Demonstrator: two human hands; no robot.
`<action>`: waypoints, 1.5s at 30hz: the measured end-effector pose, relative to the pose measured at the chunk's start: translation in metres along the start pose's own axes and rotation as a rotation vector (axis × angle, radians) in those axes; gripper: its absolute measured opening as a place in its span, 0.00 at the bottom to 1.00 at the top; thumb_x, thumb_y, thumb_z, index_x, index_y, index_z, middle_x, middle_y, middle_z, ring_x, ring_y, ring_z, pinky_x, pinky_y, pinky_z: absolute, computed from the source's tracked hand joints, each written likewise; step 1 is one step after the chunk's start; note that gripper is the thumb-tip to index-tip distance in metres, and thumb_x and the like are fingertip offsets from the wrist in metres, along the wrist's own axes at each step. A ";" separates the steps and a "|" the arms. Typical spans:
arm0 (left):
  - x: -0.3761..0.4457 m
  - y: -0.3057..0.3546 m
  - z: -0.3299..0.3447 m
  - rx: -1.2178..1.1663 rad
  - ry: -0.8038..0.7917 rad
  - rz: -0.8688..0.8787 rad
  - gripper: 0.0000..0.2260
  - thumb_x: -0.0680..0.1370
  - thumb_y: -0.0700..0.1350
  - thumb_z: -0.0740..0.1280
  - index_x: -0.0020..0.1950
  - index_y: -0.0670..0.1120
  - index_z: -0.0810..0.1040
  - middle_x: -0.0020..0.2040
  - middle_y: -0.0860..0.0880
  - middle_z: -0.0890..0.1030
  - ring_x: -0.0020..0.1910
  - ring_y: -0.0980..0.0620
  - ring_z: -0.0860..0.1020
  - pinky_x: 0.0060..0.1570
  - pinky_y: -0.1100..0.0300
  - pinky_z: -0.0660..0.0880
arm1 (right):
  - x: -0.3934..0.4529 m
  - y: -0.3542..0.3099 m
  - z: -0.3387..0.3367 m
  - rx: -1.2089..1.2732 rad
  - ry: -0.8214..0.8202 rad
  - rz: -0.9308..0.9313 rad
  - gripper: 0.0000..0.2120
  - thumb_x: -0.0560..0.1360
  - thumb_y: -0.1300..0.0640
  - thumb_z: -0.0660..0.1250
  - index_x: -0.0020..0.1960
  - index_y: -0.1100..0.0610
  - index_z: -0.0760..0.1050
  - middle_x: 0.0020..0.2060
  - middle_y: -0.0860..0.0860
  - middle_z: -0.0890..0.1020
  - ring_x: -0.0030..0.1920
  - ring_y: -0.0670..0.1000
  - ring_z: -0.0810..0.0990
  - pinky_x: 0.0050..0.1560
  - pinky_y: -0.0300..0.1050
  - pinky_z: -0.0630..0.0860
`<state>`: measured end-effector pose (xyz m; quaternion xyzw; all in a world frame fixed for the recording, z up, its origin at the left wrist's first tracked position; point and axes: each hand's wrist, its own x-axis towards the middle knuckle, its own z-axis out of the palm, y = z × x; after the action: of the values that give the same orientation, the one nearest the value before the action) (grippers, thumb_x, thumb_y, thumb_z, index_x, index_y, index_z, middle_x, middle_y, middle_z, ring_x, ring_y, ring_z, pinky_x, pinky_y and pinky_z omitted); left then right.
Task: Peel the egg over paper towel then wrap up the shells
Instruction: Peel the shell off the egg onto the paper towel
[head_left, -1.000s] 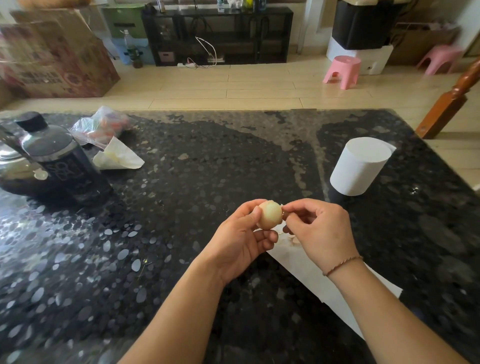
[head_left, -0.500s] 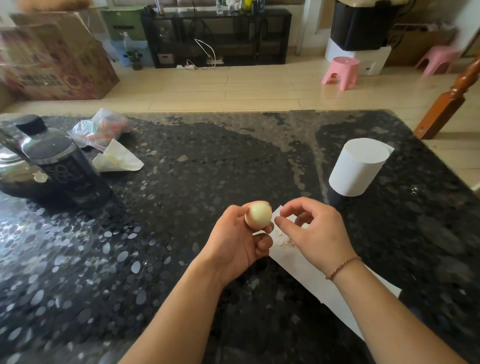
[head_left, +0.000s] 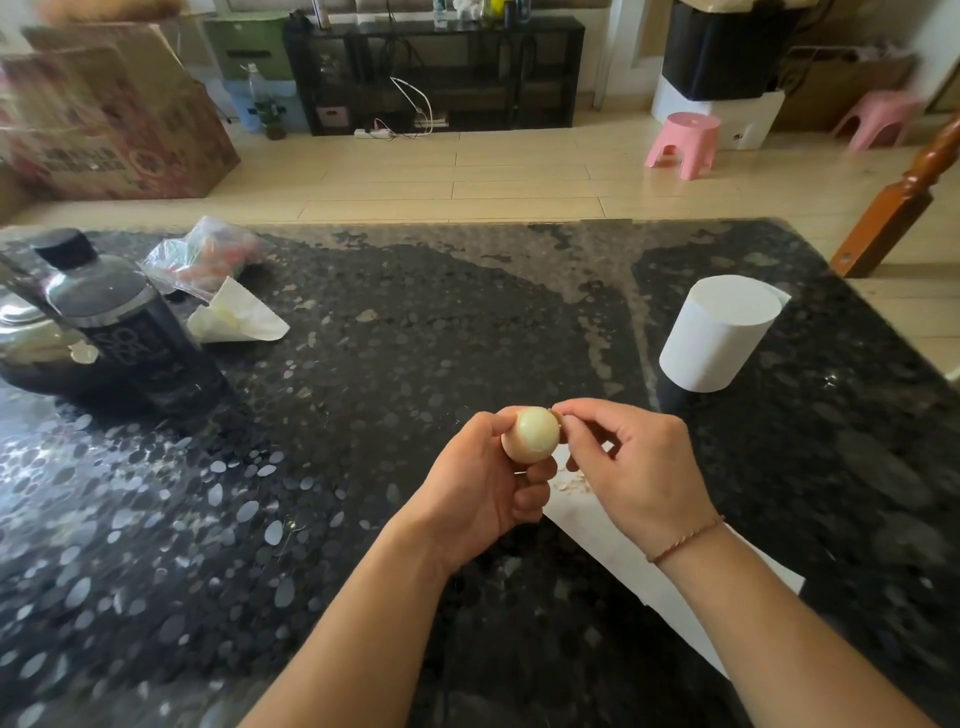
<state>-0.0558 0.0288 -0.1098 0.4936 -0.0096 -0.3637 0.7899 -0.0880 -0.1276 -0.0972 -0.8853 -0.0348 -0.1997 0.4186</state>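
My left hand grips a partly peeled egg above the near middle of the black table; its top is bare and pale, its lower left still carries tan shell. My right hand is at the egg's upper right, thumb and forefinger pinching a bit of shell at its edge. Under both hands lies a white paper towel, stretching toward the lower right. A few shell bits lie on it between my hands.
A white paper towel roll stands at the right. At the far left are a dark bottle, a metal kettle, a plastic bag and a crumpled white paper. A wooden chair leg rises beyond the table's right corner.
My right hand dropped to the paper towel half a second ago, then came back up to the egg's upper right edge. More bare egg shows at the top.
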 end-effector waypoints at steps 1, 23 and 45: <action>0.000 0.000 0.000 0.007 0.006 -0.006 0.16 0.81 0.50 0.51 0.55 0.44 0.75 0.35 0.46 0.68 0.30 0.51 0.64 0.33 0.58 0.60 | -0.001 0.001 0.002 -0.058 0.033 -0.072 0.07 0.75 0.62 0.69 0.51 0.56 0.83 0.41 0.48 0.85 0.36 0.42 0.81 0.40 0.27 0.76; -0.001 0.001 -0.003 0.020 0.113 -0.061 0.22 0.81 0.60 0.56 0.47 0.43 0.77 0.31 0.47 0.70 0.26 0.52 0.66 0.30 0.60 0.60 | 0.000 0.013 -0.004 -0.216 -0.217 0.266 0.07 0.74 0.54 0.68 0.49 0.47 0.83 0.45 0.42 0.84 0.40 0.45 0.80 0.46 0.47 0.80; 0.002 -0.010 0.013 0.403 0.293 0.581 0.19 0.76 0.26 0.64 0.60 0.47 0.74 0.64 0.53 0.80 0.61 0.53 0.81 0.63 0.53 0.76 | 0.007 -0.011 0.000 0.654 0.047 0.652 0.04 0.74 0.60 0.70 0.48 0.54 0.83 0.39 0.53 0.86 0.37 0.51 0.84 0.35 0.43 0.79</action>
<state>-0.0644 0.0153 -0.1118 0.6624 -0.1075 -0.0409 0.7403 -0.0836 -0.1210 -0.0863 -0.6667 0.1938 -0.0564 0.7175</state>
